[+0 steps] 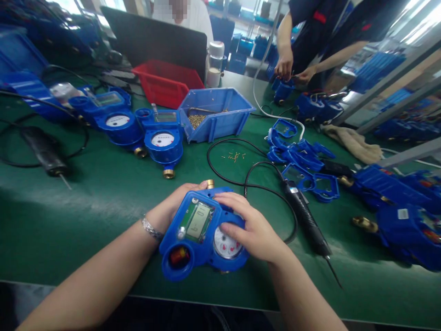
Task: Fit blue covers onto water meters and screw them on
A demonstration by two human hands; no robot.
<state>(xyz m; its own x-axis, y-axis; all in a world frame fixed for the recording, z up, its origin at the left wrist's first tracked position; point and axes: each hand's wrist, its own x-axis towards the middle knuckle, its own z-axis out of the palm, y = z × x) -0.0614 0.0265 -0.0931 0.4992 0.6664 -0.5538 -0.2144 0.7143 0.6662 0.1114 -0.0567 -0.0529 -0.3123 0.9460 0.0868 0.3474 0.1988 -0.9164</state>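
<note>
A blue water meter with an LCD window and a white dial lies near the front edge of the green table. My left hand grips its left side from behind, a bracelet on the wrist. My right hand rests on its right side, fingers over the dial. Just to the right lies a black electric screwdriver with its cable looping back.
Two finished blue meters stand at back left beside a blue bin of brass screws and a red bin. Loose screws lie mid-table. Blue covers and meters pile at right. Another screwdriver lies left. A person's hands work at back right.
</note>
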